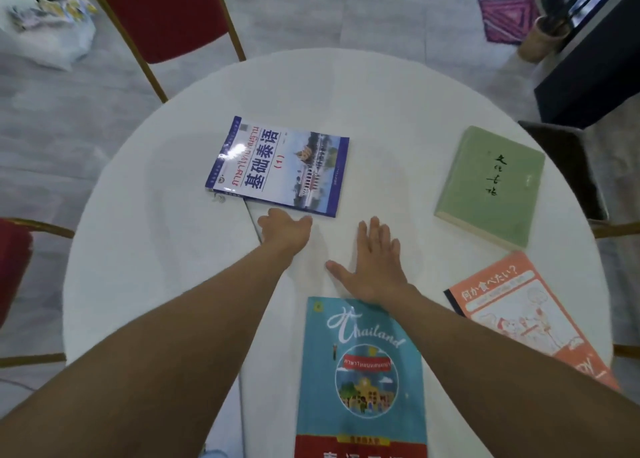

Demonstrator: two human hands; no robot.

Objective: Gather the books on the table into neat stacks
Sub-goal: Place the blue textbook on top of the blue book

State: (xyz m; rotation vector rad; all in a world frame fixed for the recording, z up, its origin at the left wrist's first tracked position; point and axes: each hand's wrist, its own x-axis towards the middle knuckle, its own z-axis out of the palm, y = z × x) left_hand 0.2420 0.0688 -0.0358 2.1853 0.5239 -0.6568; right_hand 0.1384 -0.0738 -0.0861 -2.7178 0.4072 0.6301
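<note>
On the round white-clothed table (145,249), gathering looks barely begun: left hand (284,230), open and empty, nears the glossy blue-bordered paperback (280,170) at far left, right hand (372,263) lies flat beyond the near teal softcover (360,381), while the thick matte green book (491,184) and orange workbook (512,312) wait unstacked right.

White cloth covering round table (145,249). Far book (280,170) showing blue border w/ palace photo, red & blue lettering. Right book (491,184) wearing plain pale green, black script. Near-right book (526,319) showing orange w/ white line drawing. Near book (362,381) showing teal over red band. Far-left chair (166,10) showing red seat, gold frame.
</note>
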